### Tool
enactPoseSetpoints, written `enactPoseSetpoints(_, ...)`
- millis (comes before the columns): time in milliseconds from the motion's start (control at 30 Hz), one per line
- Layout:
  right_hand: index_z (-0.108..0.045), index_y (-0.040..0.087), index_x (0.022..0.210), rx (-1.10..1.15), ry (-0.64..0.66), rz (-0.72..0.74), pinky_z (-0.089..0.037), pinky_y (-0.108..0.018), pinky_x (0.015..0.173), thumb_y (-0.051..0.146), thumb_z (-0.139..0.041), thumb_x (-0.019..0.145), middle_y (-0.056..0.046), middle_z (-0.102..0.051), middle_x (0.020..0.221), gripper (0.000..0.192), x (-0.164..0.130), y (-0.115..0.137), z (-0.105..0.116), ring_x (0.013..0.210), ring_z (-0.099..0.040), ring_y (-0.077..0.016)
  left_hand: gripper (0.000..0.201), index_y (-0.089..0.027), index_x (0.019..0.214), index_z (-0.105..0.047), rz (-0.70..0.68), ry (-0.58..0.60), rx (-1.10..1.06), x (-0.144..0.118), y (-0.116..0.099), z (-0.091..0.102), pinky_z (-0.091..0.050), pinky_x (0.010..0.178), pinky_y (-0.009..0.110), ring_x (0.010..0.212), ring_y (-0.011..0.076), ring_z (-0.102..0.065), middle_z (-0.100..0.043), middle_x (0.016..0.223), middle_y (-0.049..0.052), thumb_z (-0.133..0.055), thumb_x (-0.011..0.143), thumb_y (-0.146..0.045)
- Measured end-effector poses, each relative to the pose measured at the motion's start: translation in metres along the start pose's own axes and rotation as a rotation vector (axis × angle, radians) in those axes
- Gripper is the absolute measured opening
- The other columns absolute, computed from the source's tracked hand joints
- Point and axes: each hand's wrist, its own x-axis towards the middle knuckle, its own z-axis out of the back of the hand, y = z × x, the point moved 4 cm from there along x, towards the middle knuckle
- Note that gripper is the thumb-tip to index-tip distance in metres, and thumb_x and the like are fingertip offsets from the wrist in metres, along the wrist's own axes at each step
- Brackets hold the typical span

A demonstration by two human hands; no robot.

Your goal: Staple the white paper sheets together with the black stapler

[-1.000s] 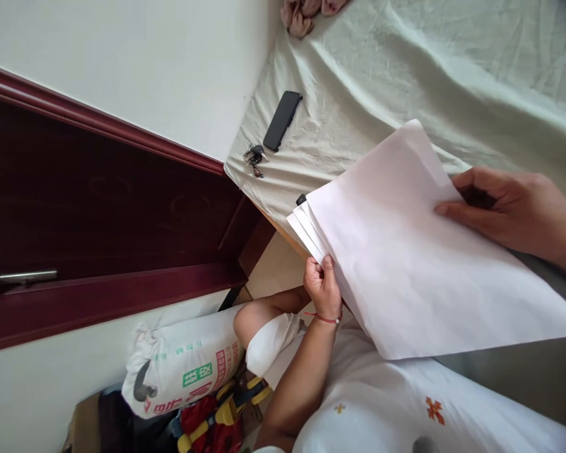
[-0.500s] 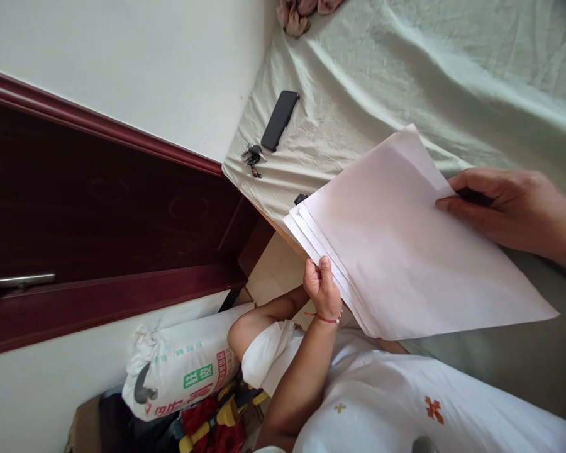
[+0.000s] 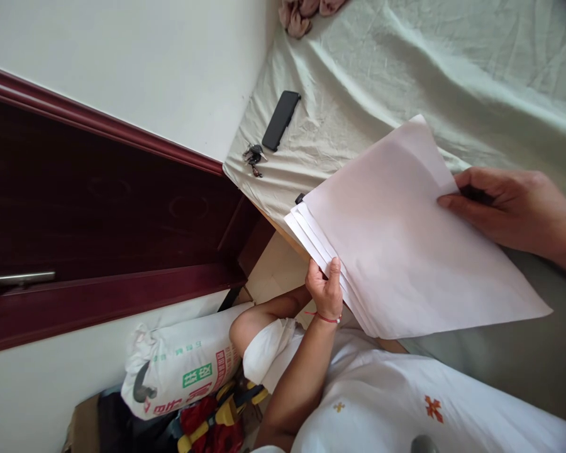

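A small stack of white paper sheets is held up over my lap and the near edge of the bed, its left edges slightly fanned. My left hand, with a red string bracelet at the wrist, grips the stack's left edge, thumb on top and fingers underneath. On the opposite side, my right hand pinches the right edge of the paper between thumb and fingers. The undersides of the sheets are hidden, as are several fingertips.
On the pale green bed sheet lie a black phone and a bunch of keys. A small black object shows beside the paper. A dark red door stands left, with a stuffed white sack below.
The top sheet has shifted slightly up and right, so its left edge stands further from the sheets beneath. My left thumb has moved a little to the right.
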Motion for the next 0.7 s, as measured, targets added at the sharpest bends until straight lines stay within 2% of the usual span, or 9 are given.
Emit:
enactPoseSetpoints(233, -0.072, 0.027, 0.096, 0.030, -0.028, -0.050, -0.041, -0.032, 0.061, 0.054, -0.064, 0.080, 0.000, -0.069, 0.073, 0.033, -0.001, 0.000, 0.001, 0.061, -0.059, -0.0162, 0.034, -0.017, 0.108, -0.072, 0.044, -0.027, -0.064, 0.001, 0.003, 0.002, -0.053, 0.087, 0.032, 0.092, 0.0211, -0.071, -0.078, 0.099, 0.007, -0.070, 0.091, -0.046)
enactPoseSetpoints(367, -0.073, 0.025, 0.095, 0.076, -0.066, -0.064, -0.041, -0.030, 0.060, 0.052, -0.067, 0.081, 0.000, -0.071, 0.074, 0.031, -0.002, -0.004, 0.000, 0.062, -0.058, -0.0152, 0.033, -0.017, 0.104, -0.073, 0.081, -0.055, -0.108, 0.002, 0.004, 0.003, -0.053, 0.089, 0.032, 0.098, 0.0227, -0.071, -0.078, 0.099, 0.006, -0.071, 0.089, -0.047)
enactPoseSetpoints(533, -0.074, 0.025, 0.099, 0.095, -0.069, -0.106, -0.043, -0.030, 0.063, 0.050, -0.069, 0.082, 0.000, -0.073, 0.080, 0.030, -0.004, -0.010, -0.001, 0.067, -0.061, -0.0151, 0.032, -0.017, 0.109, -0.074, 0.053, -0.052, -0.170, 0.001, 0.001, 0.001, -0.052, 0.096, 0.033, 0.105, 0.0231, -0.070, -0.077, 0.103, 0.007, -0.072, 0.090, -0.043)
enactPoseSetpoints(700, -0.074, 0.026, 0.097, 0.038, -0.037, -0.009, -0.042, -0.031, 0.064, 0.051, -0.064, 0.084, -0.001, -0.072, 0.081, 0.029, -0.002, 0.000, 0.000, 0.068, -0.061, -0.0167, 0.031, -0.018, 0.112, -0.074, 0.059, -0.057, -0.250, 0.000, 0.002, 0.001, -0.051, 0.097, 0.033, 0.105, 0.0223, -0.070, -0.077, 0.107, 0.008, -0.073, 0.090, -0.040)
